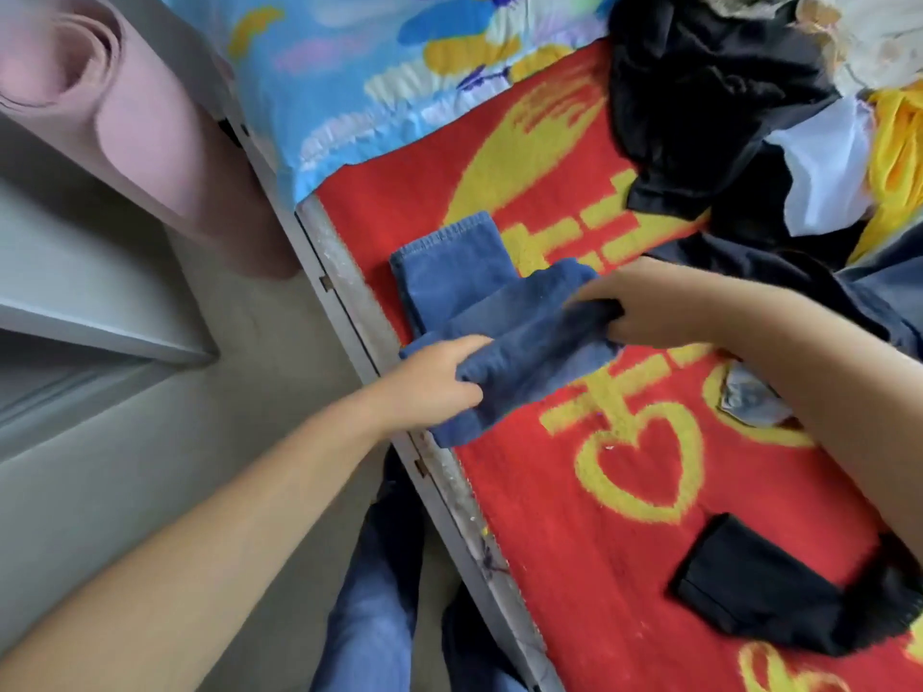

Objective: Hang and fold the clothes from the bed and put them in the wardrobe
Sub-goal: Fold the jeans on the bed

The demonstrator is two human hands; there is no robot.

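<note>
- I have the blue jeans (504, 332) half folded at the near edge of the bed (344, 272), lying on the red and yellow blanket (624, 472); one hemmed leg end sticks out flat towards the floral pillow (379, 57).
- My left hand (439, 382) grips the near end of the fold, fingers curled round the denim with the thumb on top.
- My right hand (649, 307) pinches the far end of the same fold, fingers closed on a dark bunch of the cloth.
- I judge the step in hand to be doubling the jeans over into a compact bundle.
- To do it well I should keep both ends level, pull the cloth lightly taut between the hands so no crease is trapped, and lay the upper layer squarely onto the flat leg below.
- The bundle lies just beside the bed rail, so I would fold away from the edge, not towards it, or it may slide off to the floor.
- A folded black garment (759, 586) rests nearer me on the blanket, well apart from the jeans.
- An unsorted pile of clothes (724, 92), black, white and yellow, waits at the far side of the bed, so much of the task is left.
- A rolled pink mat (130, 107) leans beside the bed; grey shelves (100, 332) stand to the left, which may be the wardrobe, though I cannot tell.
</note>
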